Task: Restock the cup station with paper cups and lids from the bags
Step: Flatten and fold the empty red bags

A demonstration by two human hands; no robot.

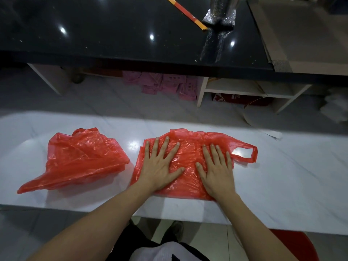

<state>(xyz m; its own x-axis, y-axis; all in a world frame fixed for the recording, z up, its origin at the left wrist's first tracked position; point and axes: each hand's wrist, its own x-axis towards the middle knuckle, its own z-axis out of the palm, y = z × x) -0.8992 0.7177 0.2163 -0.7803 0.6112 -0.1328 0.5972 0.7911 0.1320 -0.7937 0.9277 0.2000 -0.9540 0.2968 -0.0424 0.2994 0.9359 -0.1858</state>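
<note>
A: Both hands lie flat, fingers straight and spread, gripping nothing: left hand [161, 166] and right hand [216, 170] press 1 red bag [190, 146] onto the white desk [282, 176].

B: And the second bag [81, 157]?

A: Just beside it, crumpled. No cups or lids visible.

B: Risk?

A: Slick plastic may slide off the desk under pressing palms.

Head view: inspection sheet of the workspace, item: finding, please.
Surface: white marble-look counter, glossy.
Job's things: flattened red bag with loop handle at its right; second red bag lies crumpled to its left, apart. No cups or lids seen.
Clutter: paper scrap at the counter's far edge.
Grippers: left hand and right hand press flat on the flattened bag, fingers spread.
Cables: nothing seen.
Surroundings: black countertop beyond, red-orange strip, pink packets below.
</note>
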